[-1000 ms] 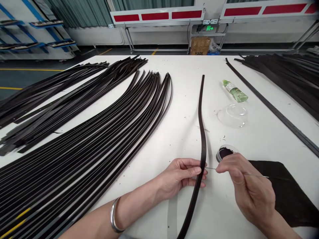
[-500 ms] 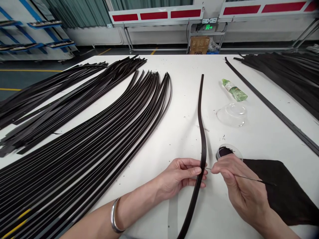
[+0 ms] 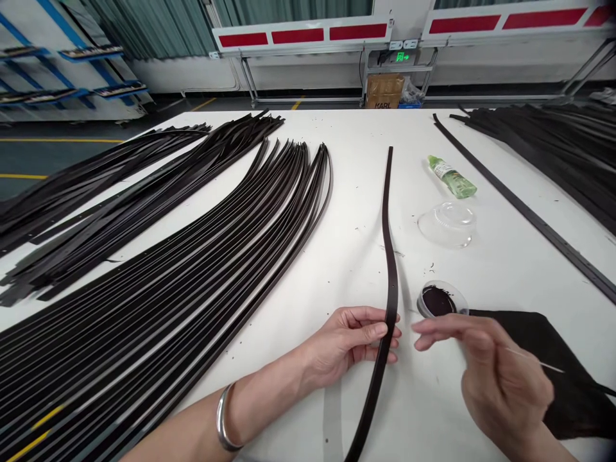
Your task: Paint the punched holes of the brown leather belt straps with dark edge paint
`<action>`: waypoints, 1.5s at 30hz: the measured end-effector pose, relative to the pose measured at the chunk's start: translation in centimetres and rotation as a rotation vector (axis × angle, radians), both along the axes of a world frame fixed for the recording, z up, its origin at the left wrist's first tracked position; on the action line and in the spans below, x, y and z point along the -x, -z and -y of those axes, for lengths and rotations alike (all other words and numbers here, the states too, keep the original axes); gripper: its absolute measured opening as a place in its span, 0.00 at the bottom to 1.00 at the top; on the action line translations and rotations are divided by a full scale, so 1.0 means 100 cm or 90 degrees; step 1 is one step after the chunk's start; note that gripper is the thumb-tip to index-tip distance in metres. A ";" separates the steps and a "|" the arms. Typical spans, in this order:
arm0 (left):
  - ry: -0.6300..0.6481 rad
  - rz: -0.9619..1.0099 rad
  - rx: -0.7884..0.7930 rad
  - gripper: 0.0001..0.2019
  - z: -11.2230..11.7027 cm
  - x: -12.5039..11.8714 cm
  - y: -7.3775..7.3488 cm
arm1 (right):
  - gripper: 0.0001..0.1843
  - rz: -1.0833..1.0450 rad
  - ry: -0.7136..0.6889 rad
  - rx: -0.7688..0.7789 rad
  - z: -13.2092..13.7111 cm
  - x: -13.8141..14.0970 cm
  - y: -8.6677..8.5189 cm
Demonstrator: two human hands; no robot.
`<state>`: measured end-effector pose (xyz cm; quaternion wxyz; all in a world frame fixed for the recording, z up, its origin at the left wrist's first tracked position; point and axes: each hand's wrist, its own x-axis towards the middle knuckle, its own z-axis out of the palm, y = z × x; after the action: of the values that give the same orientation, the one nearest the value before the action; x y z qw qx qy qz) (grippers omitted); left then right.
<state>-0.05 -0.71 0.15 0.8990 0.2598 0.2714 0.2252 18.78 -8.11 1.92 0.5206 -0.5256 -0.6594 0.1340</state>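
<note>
Black strap (image 3: 393,282), curving lengthwise away, left hand (image 3: 353,337) pinching it, right hand (image 3: 500,372) holding rod (image 3: 551,367)

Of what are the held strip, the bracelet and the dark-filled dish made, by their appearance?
Strip: perhaps leather or synthetic; smooth, faintly shiny, softly curving. Bracelet: probably polished metal; silvery, bright highlights. Dish: glossy clear plastic or glass; see-through wall.

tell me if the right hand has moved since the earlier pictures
Yes: against the round dish, the bulk of the right hand has shifted right and toward the person, uncovering more of the dish.
</note>
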 end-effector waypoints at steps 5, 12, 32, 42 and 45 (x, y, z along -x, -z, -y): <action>-0.001 0.014 0.003 0.12 0.000 0.002 -0.003 | 0.04 -0.099 0.108 0.191 -0.008 0.009 -0.006; 0.010 0.011 -0.005 0.14 0.001 0.003 -0.003 | 0.16 -0.246 0.079 0.280 -0.042 0.008 -0.016; -0.002 -0.091 0.000 0.12 -0.003 0.001 -0.008 | 0.16 0.233 0.138 0.054 -0.024 -0.059 -0.001; 0.004 -0.090 -0.009 0.11 -0.004 0.001 -0.007 | 0.15 0.281 0.106 -0.001 -0.030 -0.057 0.010; 0.001 -0.090 -0.007 0.12 -0.004 0.001 -0.007 | 0.15 0.285 0.104 0.007 -0.032 -0.056 0.013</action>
<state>-0.12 -0.32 0.85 0.8763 0.2801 0.3330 0.2066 24.41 -4.94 0.62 0.3676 -0.5969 -0.7127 -0.0249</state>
